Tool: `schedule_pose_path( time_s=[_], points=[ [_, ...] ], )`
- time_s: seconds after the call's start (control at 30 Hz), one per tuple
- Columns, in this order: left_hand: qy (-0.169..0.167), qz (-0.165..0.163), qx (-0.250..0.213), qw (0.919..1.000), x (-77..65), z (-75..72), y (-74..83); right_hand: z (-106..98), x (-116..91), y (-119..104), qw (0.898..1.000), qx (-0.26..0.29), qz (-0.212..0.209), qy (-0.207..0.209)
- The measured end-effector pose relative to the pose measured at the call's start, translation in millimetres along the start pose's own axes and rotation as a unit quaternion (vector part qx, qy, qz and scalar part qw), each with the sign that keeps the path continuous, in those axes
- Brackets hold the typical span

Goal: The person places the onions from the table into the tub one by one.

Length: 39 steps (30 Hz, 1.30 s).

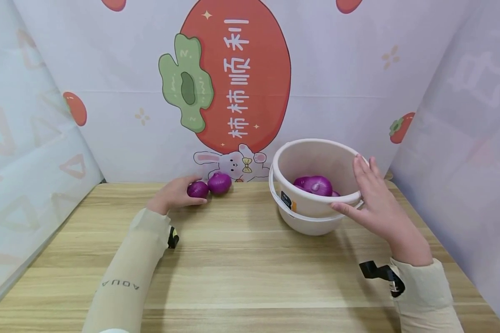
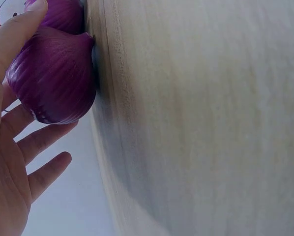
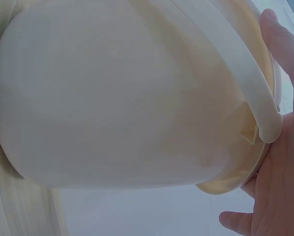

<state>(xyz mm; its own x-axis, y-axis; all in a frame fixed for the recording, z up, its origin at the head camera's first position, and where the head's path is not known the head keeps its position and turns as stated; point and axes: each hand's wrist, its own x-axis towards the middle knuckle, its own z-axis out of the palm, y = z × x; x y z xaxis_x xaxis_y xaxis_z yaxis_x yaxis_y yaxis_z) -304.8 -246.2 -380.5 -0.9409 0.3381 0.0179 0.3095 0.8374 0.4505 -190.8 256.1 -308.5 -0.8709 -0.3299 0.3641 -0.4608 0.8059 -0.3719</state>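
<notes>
A purple onion (image 1: 197,190) sits at the table's back edge, with my left hand (image 1: 178,193) around its left side. In the left wrist view, the thumb overlaps the onion (image 2: 53,78) and the other fingers are spread, fairly straight, along its far side. A second purple onion (image 1: 219,183) stands just right of it, against the first in the head view. My right hand (image 1: 377,206) rests against the rim of a white bucket (image 1: 283,169), thumb at the front and fingers extended at the right. Several purple onions (image 1: 318,186) lie inside the bucket.
The bucket's white handle (image 3: 235,59) hangs down around its outside. The wooden table (image 1: 233,263) meets a printed back cloth (image 1: 125,138) just behind the onions. Pale cloth walls flank the table left and right.
</notes>
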Motion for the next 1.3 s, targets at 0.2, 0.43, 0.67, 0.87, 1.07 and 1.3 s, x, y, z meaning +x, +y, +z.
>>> schedule_pose_path(
  time_s=[0.2, 0.43, 0.67, 0.87, 1.07, 1.3],
  points=[
    [0.007, 0.010, -0.001, 0.9999, -3.4, 0.3, -0.9, -0.4, 0.0, -0.2, 1.000, -0.001, -0.001, 0.000],
    [0.016, 0.036, 0.011, 0.9992, -3.7, 1.5, -2.2, 0.6, -0.2, 1.4, 1.000, -0.004, 0.002, -0.006],
    [0.018, 0.044, 0.007, 0.9989, -5.0, 2.4, -1.4, 0.8, -0.5, 1.6, 1.000, -0.004, -0.001, -0.004],
    [0.020, 0.042, 0.005, 0.9989, -6.9, 0.6, 2.2, -0.5, -0.3, 0.5, 1.000, -0.004, -0.001, -0.004],
    [0.025, 0.042, 0.001, 0.9988, -10.0, -1.9, 4.4, -0.8, -1.0, 0.1, 1.000, -0.001, 0.001, -0.006],
    [0.033, 0.045, -0.001, 0.9984, -14.1, -4.4, 3.4, -0.6, -0.9, 0.2, 1.000, -0.003, -0.001, 0.000]
  ],
)
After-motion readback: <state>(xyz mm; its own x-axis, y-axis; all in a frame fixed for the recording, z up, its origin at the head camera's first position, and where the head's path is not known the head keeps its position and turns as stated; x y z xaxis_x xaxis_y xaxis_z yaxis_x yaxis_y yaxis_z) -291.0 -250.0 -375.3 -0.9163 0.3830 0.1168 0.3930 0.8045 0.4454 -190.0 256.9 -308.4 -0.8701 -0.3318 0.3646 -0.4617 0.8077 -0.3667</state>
